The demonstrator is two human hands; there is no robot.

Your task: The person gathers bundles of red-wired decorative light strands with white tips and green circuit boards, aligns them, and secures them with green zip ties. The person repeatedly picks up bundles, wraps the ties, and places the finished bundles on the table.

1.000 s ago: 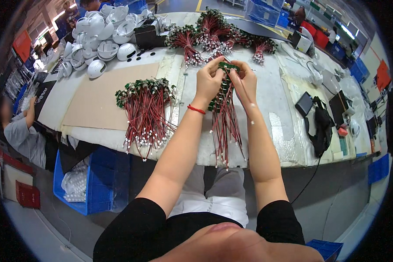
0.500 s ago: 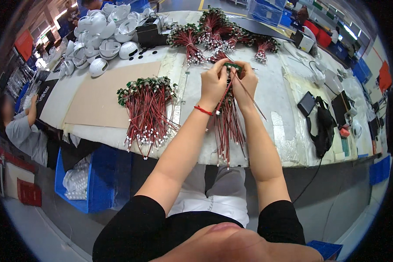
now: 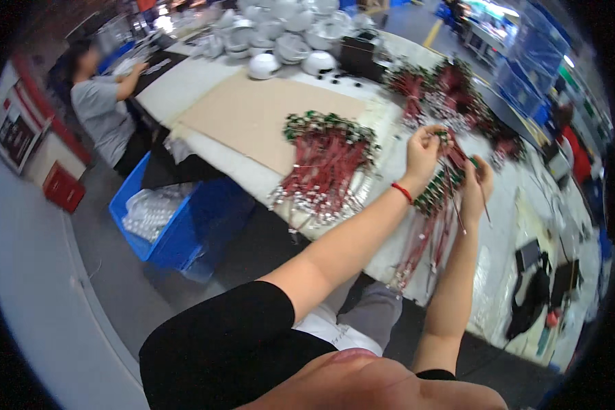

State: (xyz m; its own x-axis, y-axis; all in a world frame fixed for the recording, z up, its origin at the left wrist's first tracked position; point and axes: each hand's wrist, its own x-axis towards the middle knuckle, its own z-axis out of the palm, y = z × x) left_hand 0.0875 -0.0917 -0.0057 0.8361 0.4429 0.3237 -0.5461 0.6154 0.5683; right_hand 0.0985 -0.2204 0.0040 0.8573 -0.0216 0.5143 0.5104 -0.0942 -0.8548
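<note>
My left hand [image 3: 422, 158] pinches a small green circuit board [image 3: 443, 137] with dark red wires hanging off it. To its right, my right hand [image 3: 476, 190] has its fingers closed around red wires, and a bit of green board [image 3: 473, 162] shows at its fingertips. Below and between both hands lies a bunch of wired circuit boards [image 3: 430, 198], its red leads trailing toward the table's near edge. A larger pile of the same wired boards [image 3: 324, 164] rests left of my left forearm, green ends away from me and white connectors toward me.
Beyond lie more wired bundles [image 3: 451, 89], white dome-shaped shells [image 3: 292, 48] and a tan board [image 3: 246, 119]. A blue bin [image 3: 184, 232] with white parts stands below the table's left edge. Someone in grey [image 3: 102, 113] sits far left. A black strap-like item [image 3: 529, 301] lies right.
The view has swung left, so the table appears shifted right and tilted. My hands, together over one green board before, are now apart, with red wires between them.
</note>
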